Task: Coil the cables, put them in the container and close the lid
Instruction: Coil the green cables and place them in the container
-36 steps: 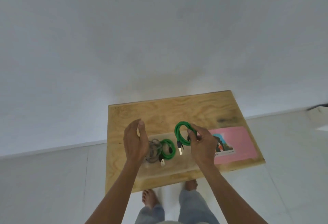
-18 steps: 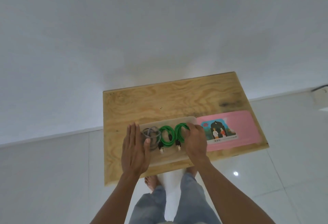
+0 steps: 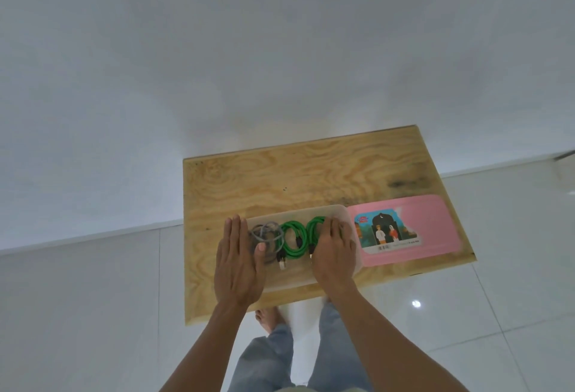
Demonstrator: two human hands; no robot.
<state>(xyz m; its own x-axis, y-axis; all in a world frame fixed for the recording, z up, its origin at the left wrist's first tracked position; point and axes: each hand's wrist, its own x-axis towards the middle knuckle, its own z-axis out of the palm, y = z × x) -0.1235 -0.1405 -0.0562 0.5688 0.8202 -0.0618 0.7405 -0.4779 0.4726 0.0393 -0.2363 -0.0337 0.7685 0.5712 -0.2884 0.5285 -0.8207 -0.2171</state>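
Both hands at the clear container, three coiled cables inside, lid off.

The left hand (image 3: 238, 262) lies flat with straight fingers against the left end of the clear plastic container (image 3: 311, 213), thumb over its rim. The right hand (image 3: 334, 253) reaches into the right end, fingers bent down onto a green cable coil (image 3: 313, 230); whether it grips is unclear. Inside lie a second green coil (image 3: 291, 241) and a grey coil (image 3: 266, 233). The pink lid (image 3: 435, 230) lies beside the container on the plywood worktop (image 3: 280, 174).
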